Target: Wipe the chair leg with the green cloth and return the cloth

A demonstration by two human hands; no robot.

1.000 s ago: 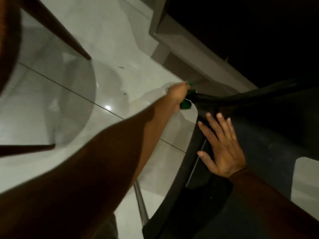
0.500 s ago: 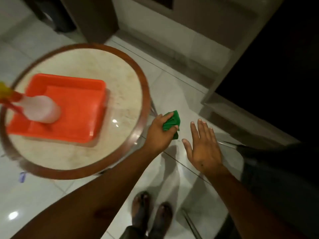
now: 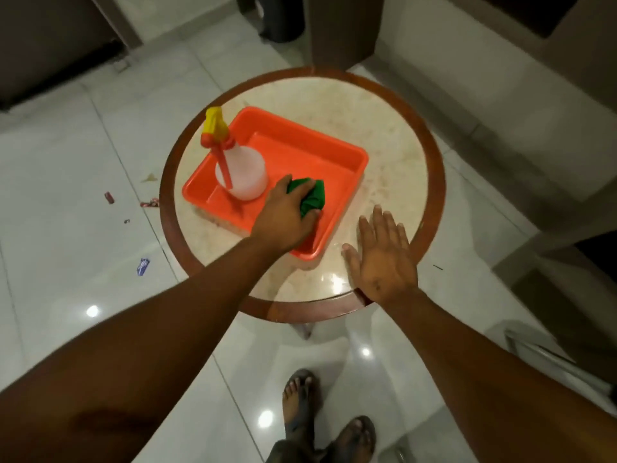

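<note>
On the round table [image 3: 397,135], the orange tray [image 3: 334,155] holds a spray bottle [image 3: 245,175]; left hand [image 3: 283,222] grips green cloth [image 3: 314,198], right hand [image 3: 384,262] spread.

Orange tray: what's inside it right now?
Inside the orange tray: a spray bottle standing upright, and the green cloth under the left hand. The hand covers part of the cloth and the tray floor beneath.

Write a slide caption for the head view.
Left hand sets green cloth into orange tray; right hand open.
</note>
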